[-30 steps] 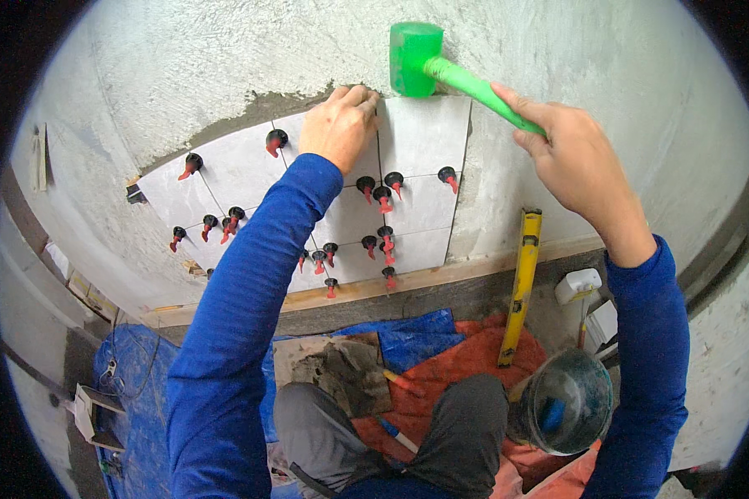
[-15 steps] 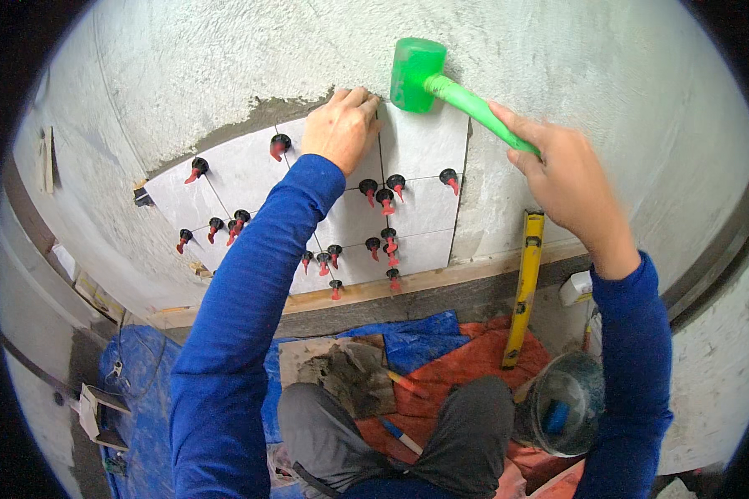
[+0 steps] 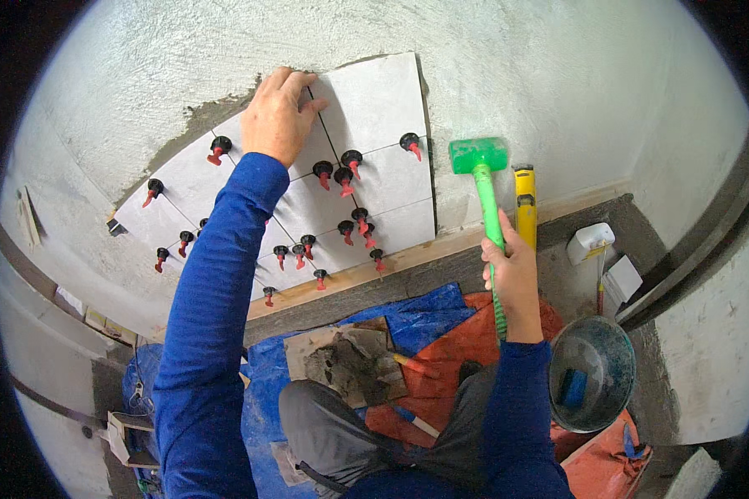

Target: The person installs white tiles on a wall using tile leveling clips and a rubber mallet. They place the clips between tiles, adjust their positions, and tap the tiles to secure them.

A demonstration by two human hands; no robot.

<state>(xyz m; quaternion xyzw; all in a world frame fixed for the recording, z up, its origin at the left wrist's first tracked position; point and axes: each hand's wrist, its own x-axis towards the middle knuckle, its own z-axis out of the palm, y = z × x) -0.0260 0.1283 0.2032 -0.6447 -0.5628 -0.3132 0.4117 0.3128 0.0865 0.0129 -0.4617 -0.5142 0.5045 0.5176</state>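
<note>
My left hand (image 3: 276, 116) rests against the upper edge of the tiles on the wall, fingers bent at the edge and thumb apart, gripping nothing. Just right of it is the upper right pale grey tile (image 3: 374, 100), beside an open vertical joint. My right hand (image 3: 514, 274) is wrapped round the handle of a green rubber mallet (image 3: 478, 156). The mallet's head is up, right of the tiles and apart from them. Several black and red tile levelling clips (image 3: 344, 180) stick out along the joints. My left forearm hides part of the lower tiles.
A yellow spirit level (image 3: 525, 206) leans at the wall right of the mallet. On the floor stand a dark bucket (image 3: 616, 366) with something blue inside and a white container (image 3: 589, 243). A board with grey mortar (image 3: 295, 353) lies before my knees, on blue (image 3: 266, 416) and orange sheets (image 3: 441, 358).
My right hand has brought the mallet down and away from the upper right tile, its handle now more upright. My left hand stays at the tiles' upper edge; the view has turned.
</note>
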